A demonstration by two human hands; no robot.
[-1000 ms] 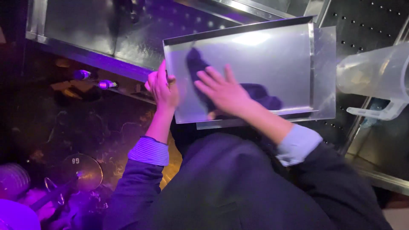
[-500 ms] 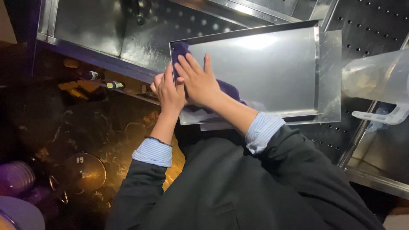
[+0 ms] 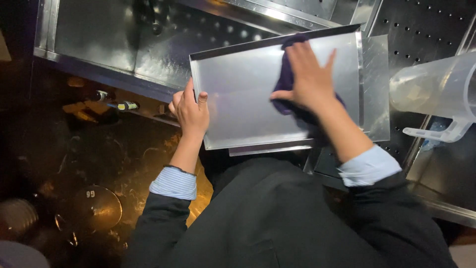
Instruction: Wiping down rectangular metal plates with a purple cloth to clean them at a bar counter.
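Head view shows me the right hand [image 3: 310, 74] now pressed flat, fingers spread, on a dark purple cloth [image 3: 290, 94] at the upper right part of the shiny rectangular stainless-steel tray [image 3: 243, 99]. Half a second ago that hand and cloth sat at the tray's upper left corner, almost against the other hand, and a second ago they were near the middle, so I read the cloth as sweeping back and forth across the metal, with the stroke having just crossed from left to right. The left hand [image 3: 191, 111] is clamped on the tray's left rim, thumb on top and fingers curled under the edge, and it has kept that place through all three moments; the two hands are now well apart. The tray itself is held tilted in front of the person's dark jacket, over a second flat steel sheet [image 3: 376, 89] that shows beyond its right and lower edges, and above the steel sink basin [image 3: 99, 39] and perforated metal panel [image 3: 421, 30]. A translucent plastic jug [image 3: 436, 94] with a handle lies on its side just to the right, not touching the tray. From this I judge that the left half has had its pass and the wipe is working on the right side.
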